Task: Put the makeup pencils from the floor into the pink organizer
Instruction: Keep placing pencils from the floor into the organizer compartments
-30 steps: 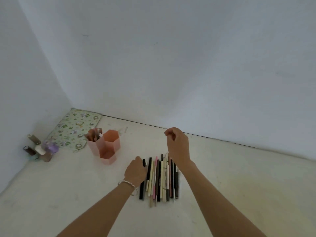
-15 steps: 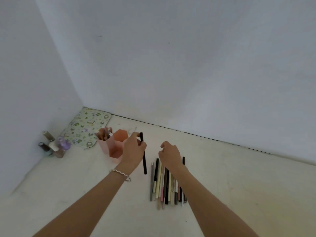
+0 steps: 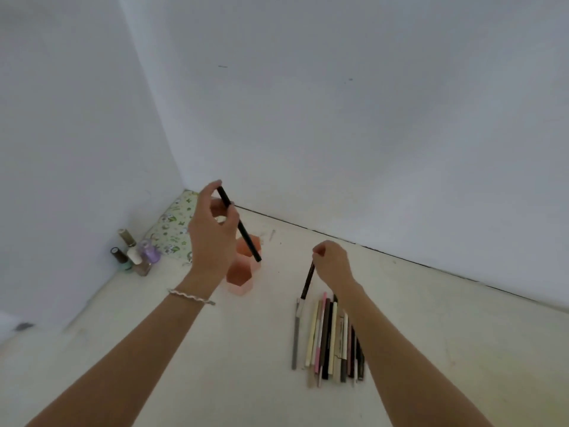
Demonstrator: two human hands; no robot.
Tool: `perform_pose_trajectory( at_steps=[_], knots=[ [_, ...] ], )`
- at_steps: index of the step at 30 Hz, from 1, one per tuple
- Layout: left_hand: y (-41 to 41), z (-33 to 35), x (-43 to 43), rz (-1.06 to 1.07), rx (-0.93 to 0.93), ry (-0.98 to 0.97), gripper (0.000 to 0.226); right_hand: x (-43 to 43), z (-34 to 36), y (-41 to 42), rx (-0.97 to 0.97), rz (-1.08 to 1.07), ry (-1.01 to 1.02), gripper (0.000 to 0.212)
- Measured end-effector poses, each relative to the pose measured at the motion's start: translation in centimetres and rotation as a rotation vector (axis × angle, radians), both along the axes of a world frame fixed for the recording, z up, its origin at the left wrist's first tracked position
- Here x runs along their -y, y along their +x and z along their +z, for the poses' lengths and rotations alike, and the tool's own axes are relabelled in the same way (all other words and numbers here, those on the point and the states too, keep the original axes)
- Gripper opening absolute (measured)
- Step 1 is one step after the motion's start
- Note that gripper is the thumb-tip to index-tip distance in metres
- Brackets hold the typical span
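Over the pink organizer (image 3: 241, 277): the left hand (image 3: 212, 241) held a black pencil (image 3: 240, 224), pinched near its upper end between thumb and fingers (image 3: 226, 211). The pencil was tilted with its lower end down toward the hexagonal cups, seemingly so it could go in end first. Which cup it was aimed at could not be told.
Organizer's place: it stood on the floor (image 3: 215, 349) just beyond the left wrist, partly hidden by that hand and near the row of pencils, which probably kept each carry short.
Right hand (image 3: 334, 263): its fingers (image 3: 318, 249) were curled round the top of a dark pencil (image 3: 307, 280), raised steeply with its lower end at the head of the row. It looked like the next one being readied.
Row of pencils (image 3: 328, 337): many lay side by side on the floor beneath the right forearm, parallel, which made it easy to take them one at a time.
Progress: judged early, with most pencils not yet moved.
Corner: nail polish bottles (image 3: 134, 254) and a floral mat (image 3: 175, 226) sat by the wall, apart from the work.
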State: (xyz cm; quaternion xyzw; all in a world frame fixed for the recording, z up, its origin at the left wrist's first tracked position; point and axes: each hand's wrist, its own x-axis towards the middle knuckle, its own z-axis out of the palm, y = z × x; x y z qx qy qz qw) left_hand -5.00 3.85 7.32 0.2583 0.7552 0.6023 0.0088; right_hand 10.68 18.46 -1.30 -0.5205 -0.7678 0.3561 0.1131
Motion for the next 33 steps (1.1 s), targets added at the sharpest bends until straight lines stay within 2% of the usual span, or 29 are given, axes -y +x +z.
perform_pose_trajectory(
  at_steps=[4, 7, 10, 14, 16, 19, 25, 29, 31, 33],
  knots=[
    [-4.6, 1.2, 1.7, 0.198, -0.051, 0.100, 0.040, -2.5, 5.9, -1.3, -0.298, -0.098, 0.008, 0.016],
    [-5.5, -0.1, 2.2, 0.192, -0.082, 0.065, 0.039, -1.1, 9.6, -3.2, -0.581, -0.191, 0.012, 0.017],
    [-5.5, -2.4, 2.7, 0.113, -0.132, -0.050, 0.036, 1.5, 11.7, -5.5, -0.757, -0.237, 0.077, 0.014],
    [-5.3, -5.1, 3.3, 0.029, -0.290, -0.324, 0.023, 4.7, 12.2, -7.9, -0.859, -0.204, 0.192, 0.015],
    [-5.5, -5.1, 3.8, 0.095, -0.309, -0.318, 0.024, 6.3, 11.8, -8.9, -0.869, -0.120, 0.296, 0.015],
    [-6.4, -3.8, 5.0, 0.223, -0.225, -0.222, 0.031, 7.7, 10.2, -10.2, -0.813, 0.025, 0.391, 0.015],
    [-7.4, -1.7, 6.9, 0.236, -0.130, -0.061, 0.031, 8.6, 6.2, -11.7, -0.613, 0.253, 0.496, 0.016],
    [-6.2, -1.5, 6.9, 0.208, -0.085, -0.050, 0.030, 8.7, 3.7, -12.2, -0.282, 0.471, 0.462, 0.020],
    [-4.4, -1.7, 6.3, 0.124, -0.066, -0.038, 0.029, 8.3, 3.7, -12.1, -0.271, 0.456, 0.511, 0.020],
    [-2.0, -2.1, 5.4, -0.015, -0.081, -0.076, 0.026, 7.5, 4.4, -11.2, -0.427, 0.276, 0.511, 0.022]
  ],
)
